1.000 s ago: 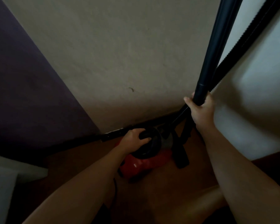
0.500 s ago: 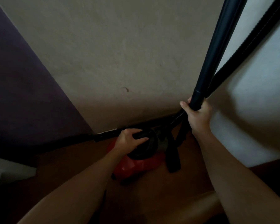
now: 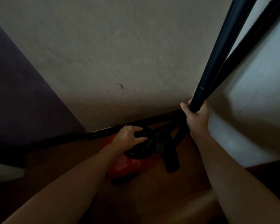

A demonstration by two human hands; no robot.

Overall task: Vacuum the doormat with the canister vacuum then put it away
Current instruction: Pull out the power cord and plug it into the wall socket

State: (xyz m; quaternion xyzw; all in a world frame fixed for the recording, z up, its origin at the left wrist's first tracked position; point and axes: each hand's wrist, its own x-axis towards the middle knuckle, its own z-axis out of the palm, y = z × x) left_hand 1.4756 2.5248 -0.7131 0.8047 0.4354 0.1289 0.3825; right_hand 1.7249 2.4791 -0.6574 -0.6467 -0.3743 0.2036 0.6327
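A red canister vacuum with a black top sits on the brown floor in a dim corner, close to the wall. My left hand grips the black carry handle on its top. My right hand holds the black wand, which stands steeply up towards the top right. The ribbed black hose runs beside the wand and curls down to the canister. A black nozzle lies on the floor just right of the canister. No doormat is in view.
A beige wall fills the middle, with a black skirting strip at its foot. A dark purple surface stands at the left and a pale wall at the right. My leg shows at the bottom.
Both hands keep their grips. The canister and wand have shifted slightly left and towards the wall in the view.
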